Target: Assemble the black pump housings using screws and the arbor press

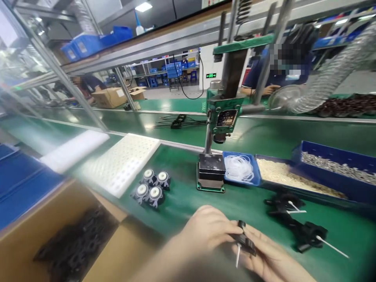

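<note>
Over the front of the green bench, both hands meet on one small black plastic part (248, 243) with a thin white stick pointing down from it. My left hand (207, 227) pinches it from the left, thumb and fingers closed. From the other side my right hand (266, 252) grips the same part, its fingers partly hidden behind it. To the right lie several black plastic pieces (311, 235) with white sticks poking out. Left of the hands stands a group of black parts with white round centres (155, 194).
A hand press (211, 168) stands ahead. Beside it are a blue tray of clear rings (239, 168), a tray of cream pieces (288, 174) and a blue bin of metal parts (337, 164). A cardboard box (117, 250) is front left, near a white perforated board (126, 160). People sit across the line.
</note>
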### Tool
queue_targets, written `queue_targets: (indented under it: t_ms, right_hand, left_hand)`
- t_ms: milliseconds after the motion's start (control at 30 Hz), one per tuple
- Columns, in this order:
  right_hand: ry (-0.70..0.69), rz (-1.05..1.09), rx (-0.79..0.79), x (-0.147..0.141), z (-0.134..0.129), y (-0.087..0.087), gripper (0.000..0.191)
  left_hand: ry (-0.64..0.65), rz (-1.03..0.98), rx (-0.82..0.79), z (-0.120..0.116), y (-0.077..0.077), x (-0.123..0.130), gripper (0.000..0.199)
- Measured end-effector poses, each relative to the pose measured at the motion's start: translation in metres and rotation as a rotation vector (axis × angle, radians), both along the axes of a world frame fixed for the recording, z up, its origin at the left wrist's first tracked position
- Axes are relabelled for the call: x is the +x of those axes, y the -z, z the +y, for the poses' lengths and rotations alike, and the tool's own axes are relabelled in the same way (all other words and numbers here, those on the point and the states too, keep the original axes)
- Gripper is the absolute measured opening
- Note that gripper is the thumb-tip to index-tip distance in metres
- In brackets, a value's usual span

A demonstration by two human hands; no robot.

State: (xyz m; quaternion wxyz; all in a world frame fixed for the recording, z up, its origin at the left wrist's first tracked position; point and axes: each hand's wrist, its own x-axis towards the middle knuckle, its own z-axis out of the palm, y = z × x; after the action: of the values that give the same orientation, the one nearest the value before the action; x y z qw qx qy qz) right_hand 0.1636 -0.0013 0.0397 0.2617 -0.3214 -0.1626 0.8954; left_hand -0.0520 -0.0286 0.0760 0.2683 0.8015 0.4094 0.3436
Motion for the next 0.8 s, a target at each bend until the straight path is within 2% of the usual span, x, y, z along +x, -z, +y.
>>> queue_targets:
  t_ms: [67,133,200,267,367,467,600,667,800]
  right_hand:
    - [0.030,-0.083,-0.010,-0.003,0.003,-0.003,0.023]
    - [0.070,-0.160,0.001,-0.005,0.009,-0.006,0.031]
    - [0.093,-0.193,0.037,-0.005,0.016,-0.007,0.033]
    - [0.091,-0.191,0.078,-0.004,0.024,-0.006,0.033]
    - [0.099,-0.178,0.107,-0.004,0.033,-0.003,0.034]
    - [0.106,-0.154,0.122,-0.003,0.038,-0.002,0.031]
    - [0.106,-0.111,0.158,-0.004,0.043,-0.005,0.029]
    - [0.094,-0.106,0.183,-0.005,0.047,-0.006,0.031]
    - [0.074,-0.114,0.228,-0.009,0.054,-0.009,0.031]
  left_hand:
    - [-0.168,0.116,0.035,-0.011,-0.002,-0.021,0.048]
    - [-0.472,0.274,0.048,-0.024,0.001,-0.050,0.075]
    - [-0.749,0.421,0.039,-0.035,0.010,-0.083,0.089]
    - [-0.858,0.534,0.042,-0.044,0.023,-0.110,0.087]
    - [-0.848,0.648,0.062,-0.054,0.042,-0.129,0.069]
    - [-0.809,0.678,0.110,-0.060,0.052,-0.121,0.059]
    - [-0.638,0.532,0.082,-0.055,0.055,-0.094,0.072]
    - [-0.517,0.415,-0.016,-0.043,0.055,-0.074,0.079]
    - [-0.334,0.185,-0.259,-0.011,0.048,-0.029,0.076]
